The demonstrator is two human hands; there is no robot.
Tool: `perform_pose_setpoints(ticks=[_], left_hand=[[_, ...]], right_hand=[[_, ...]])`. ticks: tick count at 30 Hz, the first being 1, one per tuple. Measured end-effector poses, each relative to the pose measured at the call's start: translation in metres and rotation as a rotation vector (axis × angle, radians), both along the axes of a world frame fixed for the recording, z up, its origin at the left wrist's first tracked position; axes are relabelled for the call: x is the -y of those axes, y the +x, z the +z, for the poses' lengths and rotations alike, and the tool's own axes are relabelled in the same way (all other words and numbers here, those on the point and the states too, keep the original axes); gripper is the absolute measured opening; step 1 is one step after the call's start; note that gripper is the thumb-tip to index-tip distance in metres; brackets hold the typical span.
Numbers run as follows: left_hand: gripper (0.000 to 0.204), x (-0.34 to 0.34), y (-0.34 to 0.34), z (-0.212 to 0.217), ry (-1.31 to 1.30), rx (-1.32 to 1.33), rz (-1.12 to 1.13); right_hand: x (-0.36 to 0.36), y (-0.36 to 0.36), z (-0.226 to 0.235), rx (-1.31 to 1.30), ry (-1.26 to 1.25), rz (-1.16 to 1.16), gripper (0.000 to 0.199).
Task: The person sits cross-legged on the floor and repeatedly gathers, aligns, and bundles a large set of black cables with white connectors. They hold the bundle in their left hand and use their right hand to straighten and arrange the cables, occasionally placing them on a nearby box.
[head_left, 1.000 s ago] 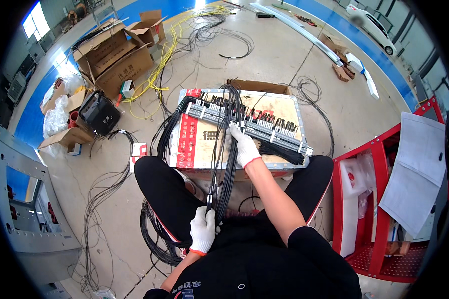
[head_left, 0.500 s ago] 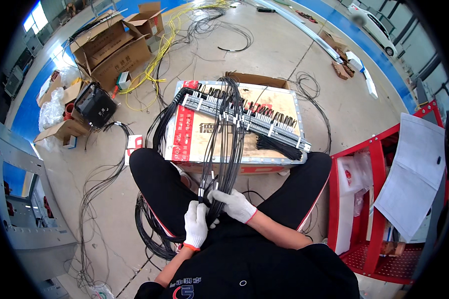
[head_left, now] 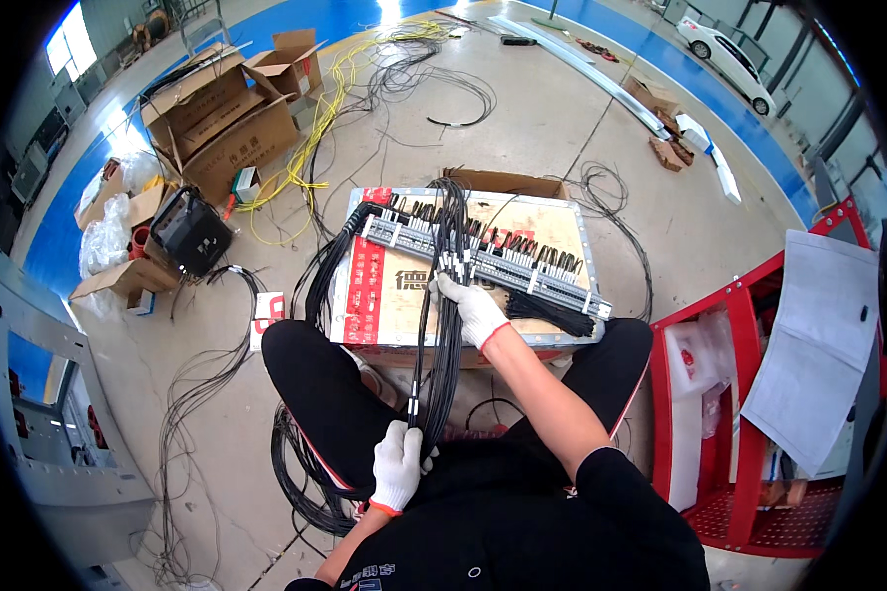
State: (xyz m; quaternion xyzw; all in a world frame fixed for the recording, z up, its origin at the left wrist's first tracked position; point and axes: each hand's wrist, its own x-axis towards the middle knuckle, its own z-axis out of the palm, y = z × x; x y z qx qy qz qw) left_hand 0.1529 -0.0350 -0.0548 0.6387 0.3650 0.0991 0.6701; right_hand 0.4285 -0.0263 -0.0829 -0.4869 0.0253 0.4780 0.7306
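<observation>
My left hand (head_left: 397, 467), in a white glove, is closed round the lower part of a bundle of black cables (head_left: 446, 360) just in front of my body. White marker sleeves (head_left: 413, 405) show on the strands right above that hand. Farther up, my right hand (head_left: 471, 309), also gloved, is wrapped round the same bundle close to a long grey terminal block rail (head_left: 503, 258). Along the rail's far side stand several looped black wires. The rail lies slantwise on a wooden crate (head_left: 365, 295) with red tape. A bunch of black cable ties or wires (head_left: 552, 313) rests below its right part.
Coiled black cable (head_left: 301, 483) lies by my left leg. Open cardboard boxes (head_left: 232, 148), a black case (head_left: 191, 232) and yellow cable (head_left: 310, 148) are on the floor at the left. A red shelf rack (head_left: 744, 414) stands at the right, a grey metal cabinet frame (head_left: 59, 404) at the left.
My right hand has slid up along the cable bundle, away from my body, toward the rail. My left hand has moved slightly right and nearer me, still gripping the strands.
</observation>
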Motion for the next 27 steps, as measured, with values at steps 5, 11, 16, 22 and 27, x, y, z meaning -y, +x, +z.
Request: perform_pose_setpoints(ticks=[5,11,16,22,27], left_hand=[[0.025,-0.001,-0.002,-0.003,-0.018,-0.084,0.007],[0.029,-0.006,-0.004,-0.012,-0.171,0.006,-0.012],[0.022,-0.006,-0.002,-0.012,-0.056,-0.045,-0.038],[0.014,0.002,-0.003,-0.005,0.121,-0.030,0.053],[0.013,0.000,-0.005,-0.001,0.030,0.054,0.136]], right_hand=[[0.033,-0.043,-0.002,0.123,0.026,0.082,0.016],[0.093,-0.147,-0.017,0.154,-0.035,0.448,0.022],[0.091,-0.141,-0.008,0.240,-0.066,0.461,0.026],[0.088,-0.144,-0.003,0.525,-0.142,0.413,0.027],[0.086,-0.141,0.005,0.478,-0.075,0.440,0.027]])
